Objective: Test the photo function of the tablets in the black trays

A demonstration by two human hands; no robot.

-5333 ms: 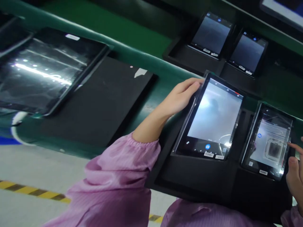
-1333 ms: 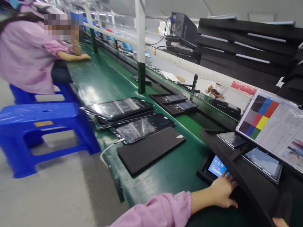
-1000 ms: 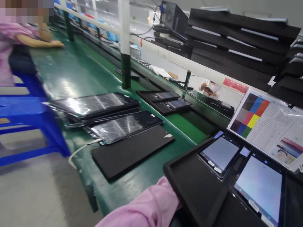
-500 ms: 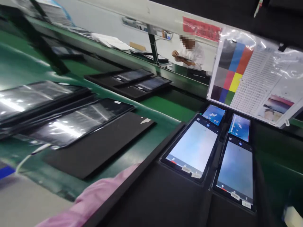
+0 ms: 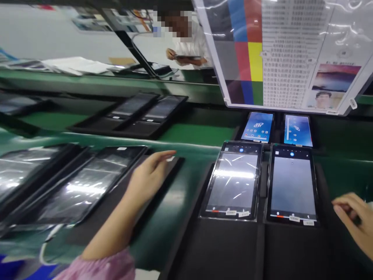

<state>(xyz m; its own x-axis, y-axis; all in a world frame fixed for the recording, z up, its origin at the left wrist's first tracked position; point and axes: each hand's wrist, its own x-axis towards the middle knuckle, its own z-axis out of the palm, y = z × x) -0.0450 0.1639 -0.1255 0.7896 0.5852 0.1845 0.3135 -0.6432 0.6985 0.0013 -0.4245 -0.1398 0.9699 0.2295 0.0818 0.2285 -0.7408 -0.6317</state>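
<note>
The left hand (image 5: 148, 173) reaches out over a flat black foam pad (image 5: 136, 210) lying on the green desk (image 5: 189, 134); its fingers are stretched nearly straight and a little apart, holding nothing, and whether the palm rests on the pad or hovers just above it cannot be told. The right hand (image 5: 354, 217) shows at the right edge with its fingers curled loosely inward; it grips nothing that can be seen and sits just beside the right rim of a black tray (image 5: 233, 249).

That tray lies in front of the person and carries two tablets side by side, apart from both hands. The left tablet (image 5: 233, 181) shows a pale grey screen with glare streaks, and the right tablet (image 5: 292, 184) shows a plain grey screen. Just beyond them two smaller screens (image 5: 258, 127) glow blue.

To the left of the pad lie dark tablets wrapped in shiny film (image 5: 84, 182). Farther back on the desk sits another black tray with two dark tablets (image 5: 136, 112). A colour chart (image 5: 276, 50) in a clear sleeve leans above the blue screens. Behind the desk a person in white (image 5: 189, 46) holds a device in both hands
</note>
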